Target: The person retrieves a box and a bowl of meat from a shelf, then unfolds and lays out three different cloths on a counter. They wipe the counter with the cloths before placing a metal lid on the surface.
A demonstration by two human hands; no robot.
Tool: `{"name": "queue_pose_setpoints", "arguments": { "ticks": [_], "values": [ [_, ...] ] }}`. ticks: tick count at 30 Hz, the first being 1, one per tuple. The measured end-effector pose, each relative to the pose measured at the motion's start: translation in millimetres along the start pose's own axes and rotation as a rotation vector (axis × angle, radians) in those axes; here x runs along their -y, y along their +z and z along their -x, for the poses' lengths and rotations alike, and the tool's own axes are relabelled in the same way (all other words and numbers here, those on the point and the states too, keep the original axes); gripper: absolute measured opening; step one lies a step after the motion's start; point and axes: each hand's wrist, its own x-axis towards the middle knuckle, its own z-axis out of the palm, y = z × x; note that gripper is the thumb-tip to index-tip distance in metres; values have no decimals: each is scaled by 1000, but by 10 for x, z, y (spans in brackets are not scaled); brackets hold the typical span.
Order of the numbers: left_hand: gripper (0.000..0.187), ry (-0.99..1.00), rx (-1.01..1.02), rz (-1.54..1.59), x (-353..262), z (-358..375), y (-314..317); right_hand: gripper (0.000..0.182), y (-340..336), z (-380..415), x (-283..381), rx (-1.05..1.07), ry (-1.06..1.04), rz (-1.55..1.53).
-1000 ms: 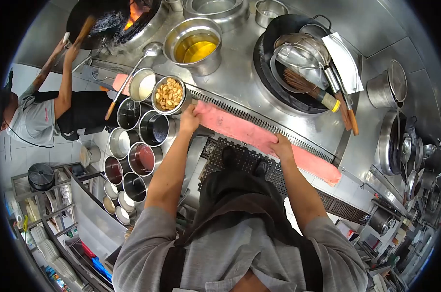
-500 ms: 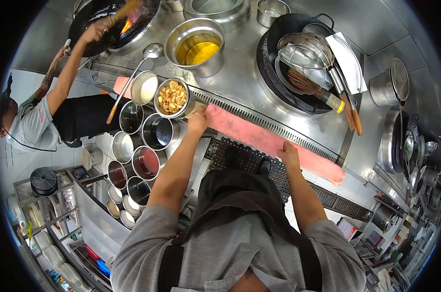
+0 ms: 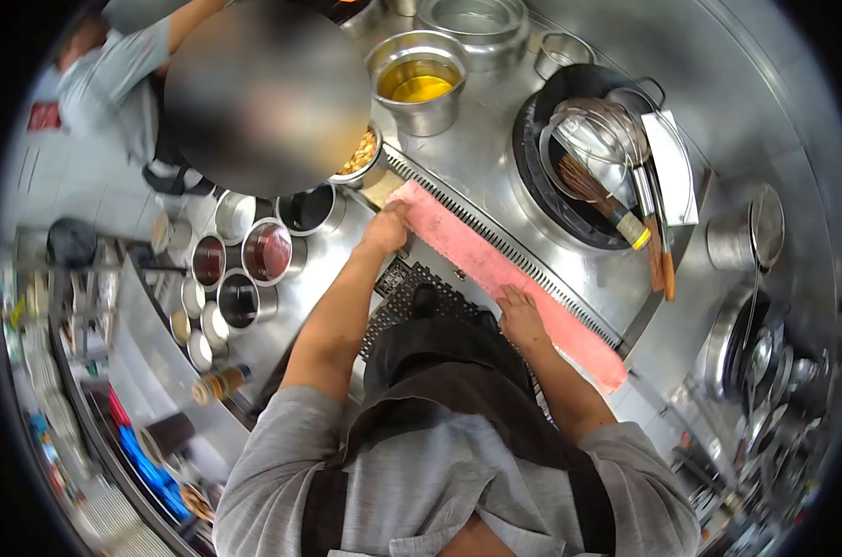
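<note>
A long pink cloth [image 3: 495,269] lies stretched along the front edge of the steel counter, beside a slotted grate [image 3: 476,227]. My left hand [image 3: 386,228] grips the cloth's left end, close to the pot of yellowish chunks [image 3: 360,153]. Resting on the cloth's lower edge near its middle is my right hand [image 3: 521,316], with its fingers spread over it.
Behind the cloth stand a pot of yellow oil [image 3: 419,90] and a black wok [image 3: 532,121] holding strainers and a bamboo brush [image 3: 593,190]. Several sauce pots [image 3: 267,251] are at the left. A co-worker [image 3: 124,84] stands at upper left, partly behind a large blur.
The view has turned and shifted. My right hand has gone from a closed hold on the cloth's edge to spread fingers on it. A large blur now covers the upper left.
</note>
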Motion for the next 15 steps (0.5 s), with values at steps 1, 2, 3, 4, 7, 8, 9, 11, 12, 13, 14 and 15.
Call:
{"name": "queue_pose_setpoints", "arguments": {
  "ticks": [1, 2, 3, 4, 7, 8, 9, 11, 12, 13, 14, 15],
  "values": [
    [44, 90, -244, 62, 47, 142, 35, 30, -46, 17, -69, -52, -33, -111],
    [44, 49, -274, 66, 107, 328, 78, 28, -80, 35, -134, -97, -66, -229],
    [44, -27, -298, 140, 147, 569, 128, 24, -187, 76, -162, -195, -151, -281],
    [44, -97, -317, 211, 189, 839, 202, 24, -245, 148, -218, -177, -187, -286],
    [44, -443, -152, 138, 649, 1878, 1055, 23, -291, 487, -478, -20, -174, -322],
    [44, -601, 114, 0, 553, 2228, 1161, 23, -271, 614, -567, -16, -195, -325],
    [41, -528, 120, -20, 642, 2663, 1505, 22, -243, 738, -649, 47, -204, -313],
    [38, -696, 320, 58, 641, 3341, 1960, 22, -184, 1004, -722, 120, -222, -292],
    [39, -775, 285, 130, 486, 3650, 2034, 22, -161, 1100, -748, 202, -241, -262],
    [41, -855, 246, 205, 343, 3944, 2108, 22, -143, 1163, -768, 285, -263, -229],
    [41, -871, 230, 222, 286, 4210, 2261, 22, -130, 1212, -770, 294, -287, -217],
    [43, -939, 209, 331, 281, 4453, 2447, 23, -106, 1237, -757, 351, -302, -194]
  ]
}}
